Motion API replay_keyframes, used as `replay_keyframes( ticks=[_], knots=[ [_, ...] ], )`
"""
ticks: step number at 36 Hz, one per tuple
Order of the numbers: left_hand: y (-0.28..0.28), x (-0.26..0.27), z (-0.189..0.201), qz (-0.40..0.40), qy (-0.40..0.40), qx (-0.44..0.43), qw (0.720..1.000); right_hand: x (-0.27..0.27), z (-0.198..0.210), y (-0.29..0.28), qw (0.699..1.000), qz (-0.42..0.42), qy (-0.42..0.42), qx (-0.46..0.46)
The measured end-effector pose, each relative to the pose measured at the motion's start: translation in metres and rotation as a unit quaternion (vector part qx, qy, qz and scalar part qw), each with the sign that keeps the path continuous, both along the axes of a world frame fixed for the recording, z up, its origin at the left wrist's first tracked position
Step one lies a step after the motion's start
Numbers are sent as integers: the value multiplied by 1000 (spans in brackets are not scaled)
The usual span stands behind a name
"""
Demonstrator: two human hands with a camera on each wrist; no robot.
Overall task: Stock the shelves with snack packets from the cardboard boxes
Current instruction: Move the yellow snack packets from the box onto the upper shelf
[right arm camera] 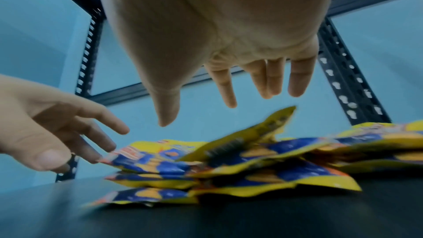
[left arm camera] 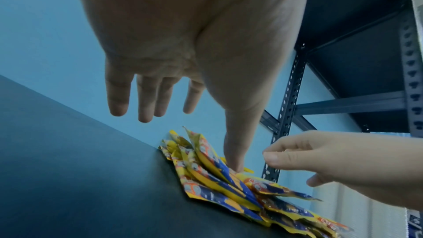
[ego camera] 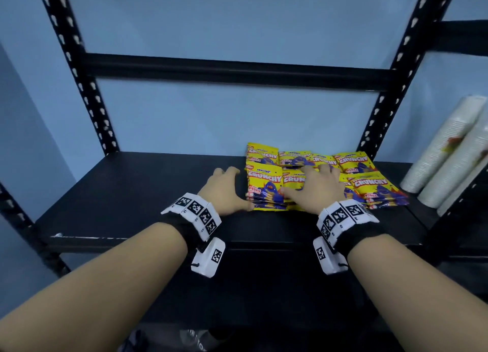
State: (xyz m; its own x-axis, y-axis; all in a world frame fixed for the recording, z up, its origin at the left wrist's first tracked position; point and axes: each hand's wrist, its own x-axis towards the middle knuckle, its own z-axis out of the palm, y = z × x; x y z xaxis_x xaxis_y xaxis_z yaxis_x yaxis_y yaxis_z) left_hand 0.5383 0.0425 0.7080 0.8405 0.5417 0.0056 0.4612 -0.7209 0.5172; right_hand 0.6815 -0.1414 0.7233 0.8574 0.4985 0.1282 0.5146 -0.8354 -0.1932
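Yellow and blue Crunchy snack packets [ego camera: 264, 185] lie in flat, overlapping stacks on the right part of the black shelf board [ego camera: 132, 193]. My left hand [ego camera: 227, 185] sits at the left edge of the stacks with its fingers straight. Its thumb [left arm camera: 234, 160] touches the front left stack [left arm camera: 219, 184]. My right hand [ego camera: 314, 182] is spread flat over the middle packets. In the right wrist view its fingers [right arm camera: 267, 82] hover just above the packets [right arm camera: 228, 166] and hold nothing. No cardboard box is in view.
Black perforated uprights [ego camera: 79, 82] stand at the back corners, joined by a crossbar [ego camera: 237, 71] in front of a blue wall. Sleeves of white paper cups [ego camera: 449, 153] lean on the neighbouring shelf to the right. Another shelf board sits overhead [left arm camera: 354, 42].
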Motion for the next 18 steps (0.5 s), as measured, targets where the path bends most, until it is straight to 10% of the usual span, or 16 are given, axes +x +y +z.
replay_keyframes(
  ticks=[9, 18],
  knots=[
    [20, -105, -2, 9, -3, -18, 1000, -97, -3, 44, 976, 150, 103, 122],
    [40, -213, -45, 15, 74, -44, 996, -182, -45, 80, 936, 270, 224, 17]
  ],
)
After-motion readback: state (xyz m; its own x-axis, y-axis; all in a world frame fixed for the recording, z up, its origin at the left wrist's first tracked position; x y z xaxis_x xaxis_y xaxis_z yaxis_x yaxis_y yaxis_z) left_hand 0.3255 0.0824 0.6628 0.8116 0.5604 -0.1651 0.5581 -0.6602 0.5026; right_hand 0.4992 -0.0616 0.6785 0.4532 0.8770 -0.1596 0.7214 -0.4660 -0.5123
